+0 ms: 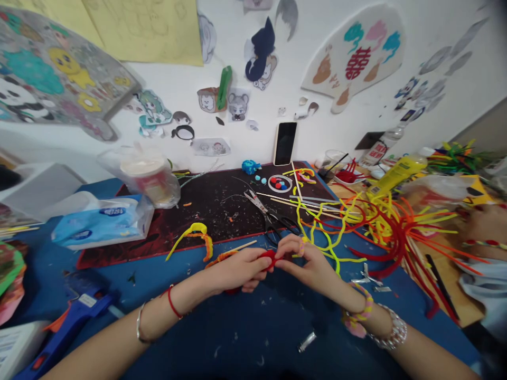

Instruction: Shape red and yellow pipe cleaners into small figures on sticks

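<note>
A small red fuzzy piece is pinched between my two hands near the middle of the view. My left hand holds it from the left with the fingers curled. From the right, my right hand grips its other side between thumb and fingertips. Part of the red piece is hidden by my fingers. Just beyond my hands lie scissors with black handles. A yellow and orange pipe-cleaner shape rests on the table to the left of them.
Yellow, red and orange pipe cleaners spread over the right side. A blue glue gun and tissue pack lie left. A phone leans on the wall. Another person's hand is at the far right.
</note>
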The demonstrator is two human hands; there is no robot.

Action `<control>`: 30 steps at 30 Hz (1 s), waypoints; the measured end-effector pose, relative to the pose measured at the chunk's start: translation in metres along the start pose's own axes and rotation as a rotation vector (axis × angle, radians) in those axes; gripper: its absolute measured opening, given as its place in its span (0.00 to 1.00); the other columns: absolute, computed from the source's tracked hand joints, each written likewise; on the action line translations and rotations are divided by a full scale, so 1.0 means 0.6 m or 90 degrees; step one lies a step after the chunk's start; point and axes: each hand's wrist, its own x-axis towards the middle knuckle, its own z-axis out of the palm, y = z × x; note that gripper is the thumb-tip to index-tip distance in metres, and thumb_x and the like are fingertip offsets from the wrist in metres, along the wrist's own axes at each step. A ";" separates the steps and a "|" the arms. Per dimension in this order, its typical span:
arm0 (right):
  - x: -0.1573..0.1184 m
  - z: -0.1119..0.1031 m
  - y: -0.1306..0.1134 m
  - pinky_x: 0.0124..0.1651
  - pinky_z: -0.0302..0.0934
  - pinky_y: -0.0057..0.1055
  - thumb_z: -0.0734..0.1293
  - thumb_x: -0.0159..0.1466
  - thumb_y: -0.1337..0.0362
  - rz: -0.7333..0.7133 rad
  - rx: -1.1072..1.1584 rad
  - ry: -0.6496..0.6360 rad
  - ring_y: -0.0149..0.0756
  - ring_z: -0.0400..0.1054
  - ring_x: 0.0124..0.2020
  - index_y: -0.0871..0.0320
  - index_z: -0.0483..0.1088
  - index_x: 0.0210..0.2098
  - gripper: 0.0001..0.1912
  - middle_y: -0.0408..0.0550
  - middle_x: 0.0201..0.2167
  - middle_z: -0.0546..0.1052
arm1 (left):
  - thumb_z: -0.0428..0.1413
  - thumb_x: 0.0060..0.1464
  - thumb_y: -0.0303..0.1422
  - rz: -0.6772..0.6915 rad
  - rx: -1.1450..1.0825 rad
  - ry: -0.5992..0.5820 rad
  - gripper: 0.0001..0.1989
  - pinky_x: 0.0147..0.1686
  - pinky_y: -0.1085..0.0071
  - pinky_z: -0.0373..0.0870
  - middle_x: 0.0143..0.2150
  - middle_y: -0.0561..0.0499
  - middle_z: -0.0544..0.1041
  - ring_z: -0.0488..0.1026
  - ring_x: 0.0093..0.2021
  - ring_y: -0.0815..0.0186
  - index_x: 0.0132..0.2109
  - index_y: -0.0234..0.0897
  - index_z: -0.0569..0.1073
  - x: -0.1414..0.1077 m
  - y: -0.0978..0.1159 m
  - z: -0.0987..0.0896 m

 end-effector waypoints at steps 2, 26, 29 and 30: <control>-0.002 -0.001 -0.002 0.41 0.62 0.34 0.65 0.59 0.62 -0.030 -0.003 0.009 0.34 0.66 0.37 0.56 0.69 0.31 0.04 0.47 0.33 0.71 | 0.48 0.56 0.42 -0.012 0.002 -0.016 0.13 0.15 0.79 0.45 0.20 0.62 0.53 0.47 0.15 0.80 0.35 0.36 0.60 -0.003 0.004 -0.003; -0.005 -0.002 0.003 0.43 0.63 0.31 0.62 0.62 0.67 -0.170 -0.067 -0.121 0.32 0.67 0.39 0.54 0.71 0.38 0.07 0.47 0.35 0.75 | 0.53 0.52 0.40 -0.052 0.078 -0.084 0.12 0.18 0.76 0.60 0.18 0.61 0.59 0.59 0.16 0.76 0.33 0.35 0.64 -0.007 0.011 -0.022; -0.002 -0.002 -0.002 0.42 0.63 0.30 0.64 0.60 0.66 -0.137 0.001 -0.129 0.31 0.69 0.36 0.55 0.72 0.35 0.05 0.45 0.32 0.77 | 0.51 0.53 0.39 -0.054 0.167 -0.089 0.11 0.18 0.77 0.59 0.19 0.59 0.61 0.61 0.16 0.75 0.32 0.34 0.64 -0.009 0.013 -0.023; -0.001 -0.003 -0.005 0.41 0.64 0.29 0.65 0.60 0.66 -0.115 0.032 -0.137 0.31 0.70 0.35 0.55 0.72 0.34 0.04 0.44 0.31 0.77 | 0.50 0.54 0.39 -0.058 0.194 -0.100 0.11 0.17 0.77 0.57 0.19 0.59 0.62 0.61 0.16 0.75 0.32 0.34 0.64 -0.010 0.013 -0.023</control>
